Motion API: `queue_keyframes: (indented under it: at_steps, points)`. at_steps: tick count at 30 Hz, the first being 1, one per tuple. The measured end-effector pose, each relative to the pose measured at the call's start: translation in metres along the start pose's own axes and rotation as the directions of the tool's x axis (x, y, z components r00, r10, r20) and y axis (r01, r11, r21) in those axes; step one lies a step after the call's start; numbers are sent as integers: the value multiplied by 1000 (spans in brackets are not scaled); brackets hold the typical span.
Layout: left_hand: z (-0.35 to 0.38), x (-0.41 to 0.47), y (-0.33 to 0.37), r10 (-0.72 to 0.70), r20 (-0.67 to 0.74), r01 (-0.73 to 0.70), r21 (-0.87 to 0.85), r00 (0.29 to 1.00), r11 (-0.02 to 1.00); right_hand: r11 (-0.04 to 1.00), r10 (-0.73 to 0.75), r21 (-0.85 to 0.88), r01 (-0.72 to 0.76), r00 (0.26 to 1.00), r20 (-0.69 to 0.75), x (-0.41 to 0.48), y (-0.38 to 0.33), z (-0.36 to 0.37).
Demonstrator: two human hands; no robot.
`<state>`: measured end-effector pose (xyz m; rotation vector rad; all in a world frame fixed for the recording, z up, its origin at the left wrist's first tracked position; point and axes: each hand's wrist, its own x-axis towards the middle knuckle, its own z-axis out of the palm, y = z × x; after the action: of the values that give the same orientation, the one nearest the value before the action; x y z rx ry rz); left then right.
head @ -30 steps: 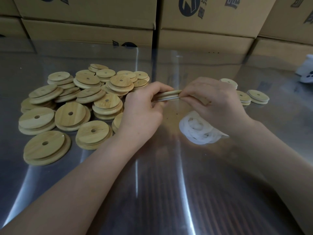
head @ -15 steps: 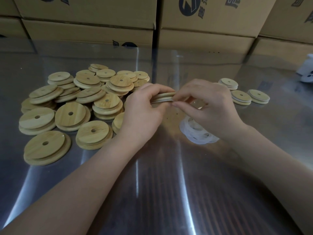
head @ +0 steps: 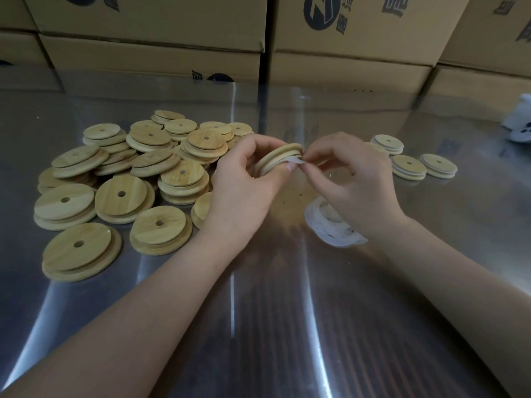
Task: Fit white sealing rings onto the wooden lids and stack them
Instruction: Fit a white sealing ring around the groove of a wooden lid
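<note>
Above the table (head: 273,326), the left hand (head: 244,185) gripped a wooden lid (head: 276,157), tilted steeper than before. At its 4 o'clock, the right hand (head: 356,182) pinched a white ring (head: 295,161).

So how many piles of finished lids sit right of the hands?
3: a far pile, a middle pile, a rightmost pile. The right hand may hide more.

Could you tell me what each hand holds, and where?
Left hand grips a wooden lid by its rim; right hand pinches the white sealing ring at that rim.
</note>
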<state>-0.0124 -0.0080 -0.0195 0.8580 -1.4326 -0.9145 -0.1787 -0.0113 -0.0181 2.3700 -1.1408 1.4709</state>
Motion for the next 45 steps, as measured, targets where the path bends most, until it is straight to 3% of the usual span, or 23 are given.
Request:
queue_keyframes:
  at_steps: [4,10,17,29,45]
  points:
    - [-1,0,0,8,22,-8,17,1000,1000,998,-55,-30,55,998,-14,1,-2,-1]
    - [0,0,-1,124,-16,-118,209,992,971,992,-89,-90,92,995,36,1,1,-1]
    - [-3,5,-1,148,-41,-128,307,988,943,989,-102,-96,110,991,88,3,3,-3]
    - [-7,9,0,109,-7,-99,367,994,925,993,-77,-81,90,985,153,7,7,-12]
    - [-5,6,3,81,20,-83,299,997,951,991,-60,-108,77,986,155,8,7,-15]
